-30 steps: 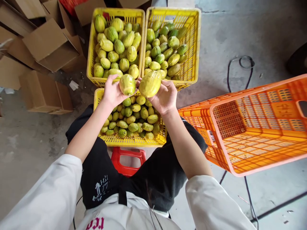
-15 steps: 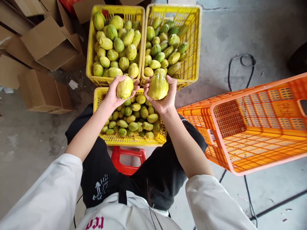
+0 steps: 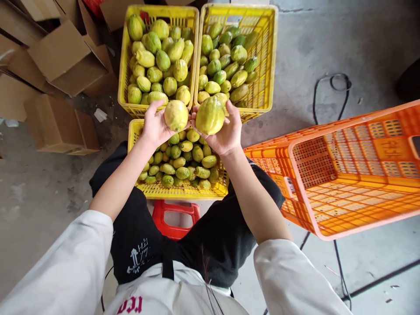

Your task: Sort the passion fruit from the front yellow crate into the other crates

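My left hand [image 3: 159, 124], palm up, holds a round yellow papaya [image 3: 176, 115] on its fingers, with the thumb lifted off to the side. In my right hand [image 3: 227, 131] rests a larger, ribbed yellow-green papaya [image 3: 211, 115], shiny on top; the fingers beneath it are partly hidden. The two fruits are close together, fingertips nearly meeting between them. Both hands are above the near yellow crate [image 3: 183, 192], where many smaller green-yellow papayas [image 3: 179, 162] lie. Just beyond stand a left yellow crate [image 3: 120, 87] and a right yellow crate [image 3: 269, 74], both holding similar fruit.
An orange crate [image 3: 306, 205] lies tilted at the right, its opening facing me. Cardboard boxes [image 3: 62, 57] are piled at the left. A red stool [image 3: 173, 218] shows between my knees. A black cable [image 3: 315, 103] loops across the concrete floor [image 3: 305, 39].
Both papayas have turned in my hands, showing other sides, and have come closer together. My fingers have loosened around them, with the thumbs lifted away. The crates have not moved.
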{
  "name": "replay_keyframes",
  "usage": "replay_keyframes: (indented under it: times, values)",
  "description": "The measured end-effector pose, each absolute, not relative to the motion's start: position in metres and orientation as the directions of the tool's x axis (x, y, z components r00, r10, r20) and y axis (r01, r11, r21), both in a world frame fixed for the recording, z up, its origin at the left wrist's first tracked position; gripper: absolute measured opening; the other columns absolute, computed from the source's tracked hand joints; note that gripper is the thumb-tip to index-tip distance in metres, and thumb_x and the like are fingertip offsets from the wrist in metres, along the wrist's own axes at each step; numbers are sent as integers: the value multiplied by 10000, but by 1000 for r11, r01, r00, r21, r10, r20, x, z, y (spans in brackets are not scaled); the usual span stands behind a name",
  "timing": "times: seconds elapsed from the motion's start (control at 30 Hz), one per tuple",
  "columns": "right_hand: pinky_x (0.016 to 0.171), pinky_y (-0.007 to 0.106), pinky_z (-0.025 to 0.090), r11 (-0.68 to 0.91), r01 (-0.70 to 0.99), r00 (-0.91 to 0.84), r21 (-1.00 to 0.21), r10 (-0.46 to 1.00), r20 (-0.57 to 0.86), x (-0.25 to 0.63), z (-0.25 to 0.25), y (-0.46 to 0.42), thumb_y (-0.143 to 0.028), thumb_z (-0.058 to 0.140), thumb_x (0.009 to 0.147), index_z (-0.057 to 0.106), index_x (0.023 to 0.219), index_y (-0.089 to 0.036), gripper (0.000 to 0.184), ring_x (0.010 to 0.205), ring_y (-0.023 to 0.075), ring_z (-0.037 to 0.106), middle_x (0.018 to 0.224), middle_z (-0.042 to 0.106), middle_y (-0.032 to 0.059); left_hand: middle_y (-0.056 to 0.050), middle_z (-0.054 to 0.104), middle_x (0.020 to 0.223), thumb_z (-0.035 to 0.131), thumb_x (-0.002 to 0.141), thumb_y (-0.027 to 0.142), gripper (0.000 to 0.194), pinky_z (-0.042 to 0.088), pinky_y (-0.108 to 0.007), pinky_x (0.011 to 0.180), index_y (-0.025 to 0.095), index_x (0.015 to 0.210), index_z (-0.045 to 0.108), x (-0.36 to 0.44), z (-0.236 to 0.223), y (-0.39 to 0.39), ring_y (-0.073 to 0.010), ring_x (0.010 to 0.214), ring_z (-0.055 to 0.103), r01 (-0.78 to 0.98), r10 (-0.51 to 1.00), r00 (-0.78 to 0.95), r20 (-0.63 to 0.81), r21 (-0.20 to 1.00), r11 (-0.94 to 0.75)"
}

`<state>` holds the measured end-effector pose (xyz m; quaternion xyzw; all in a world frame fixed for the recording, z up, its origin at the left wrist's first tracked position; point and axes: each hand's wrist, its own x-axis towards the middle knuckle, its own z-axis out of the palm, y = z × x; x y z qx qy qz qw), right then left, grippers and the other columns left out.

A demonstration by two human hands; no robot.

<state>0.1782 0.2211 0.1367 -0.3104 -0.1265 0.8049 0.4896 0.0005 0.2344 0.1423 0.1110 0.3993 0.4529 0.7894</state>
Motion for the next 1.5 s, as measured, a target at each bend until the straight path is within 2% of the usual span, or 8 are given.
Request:
replay_keyframes:
  times: [0.23,0.33,0.43,0.6,0.9,1.1,1.3,1.5]
  values:
    - [928,507,592,-370,-793,-240,-483,920,-311,188,134,223,-502,574,805,617,965,-270,284,1272,265,599,1078,737,40,-51,708,889,458,987,408,280,606,-252,711,179,992,619,0,141,236,-175,870,727,-674,851,249,-462,548,495]
    - [971,424,588,-381,-815,-217,-437,900,-379,189,133,225,-537,529,839,617,923,-280,284,1254,232,607,929,737,20,-20,662,780,452,989,435,292,597,-224,706,194,889,583,0,141,234,-120,741,687,-681,852,253,-459,541,494]
    - [990,416,584,-398,-815,-195,-421,873,-448,186,134,224,-532,485,883,599,888,-308,252,1182,208,643,802,704,-7,-22,689,846,476,958,437,244,601,-259,793,222,915,582,-1,139,232,-154,863,715,-670,843,206,-496,557,491]
    - [966,494,585,-423,-810,-214,-407,858,-466,182,132,223,-396,397,922,586,934,-259,234,1078,209,678,855,725,11,-25,683,853,480,920,384,203,547,-210,645,217,929,595,-1,140,232,-135,741,697,-650,826,226,-516,552,523]
    - [940,502,599,-479,-760,-254,-439,841,-478,176,130,222,-422,400,938,603,878,-256,269,1086,222,677,807,712,5,3,625,705,433,942,323,204,471,-195,527,197,861,571,2,138,233,-105,596,638,-647,856,172,-488,599,472]
    - [901,519,607,-437,-754,-248,-491,881,-403,178,122,223,-459,570,864,601,898,-260,204,1129,273,675,863,718,18,-20,671,742,411,989,367,298,516,-215,598,181,857,604,3,140,234,-131,691,672,-635,869,229,-438,610,474]
    - [913,556,580,-386,-771,-241,-506,913,-329,183,125,223,-551,592,804,620,972,-262,335,1213,302,628,1063,727,41,-95,721,941,229,998,369,461,598,-400,828,144,1060,627,0,149,234,-291,1133,679,-666,839,247,-485,545,510]
    - [920,441,584,-418,-828,-284,-374,887,-365,190,126,227,-668,530,816,616,908,-296,393,1147,249,620,865,701,24,-76,724,904,366,1012,469,392,586,-261,774,178,986,626,-2,148,232,-205,992,709,-683,863,297,-408,542,491]
